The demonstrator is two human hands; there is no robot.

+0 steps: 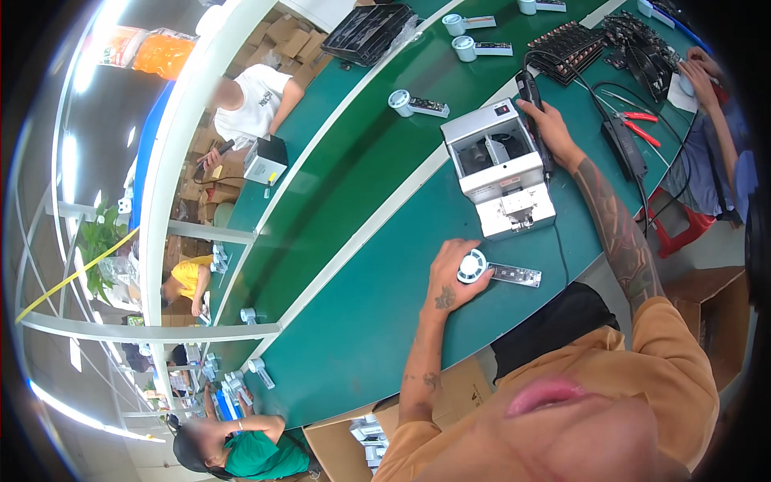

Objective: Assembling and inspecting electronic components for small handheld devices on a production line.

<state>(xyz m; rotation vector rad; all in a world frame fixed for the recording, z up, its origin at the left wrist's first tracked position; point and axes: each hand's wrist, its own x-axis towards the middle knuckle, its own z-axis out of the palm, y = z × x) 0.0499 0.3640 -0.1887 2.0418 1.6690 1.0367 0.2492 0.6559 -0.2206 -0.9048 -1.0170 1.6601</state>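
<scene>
My left hand (450, 277) rests on the green bench with its fingers closed around a white handheld fan (472, 266). From the fan's round head, an open handle with an exposed circuit board (516, 275) points to the right. Farther off, my right hand (554, 131) is wrapped around a black electric screwdriver (529, 88), held upright along the side of a silver screw feeder (502, 173). The feeder has an open top bin and stands just beyond the fan. The screwdriver's tip is hard to make out against the feeder.
A green conveyor (337, 169) carries several similar fans (418, 104). Right of the feeder lie red-handled pliers (642, 128), a black power adapter (622, 149) with cables, and stacked circuit boards (564, 52). Co-workers sit at the right and across the belt. Cardboard boxes (329, 446) stand below the bench.
</scene>
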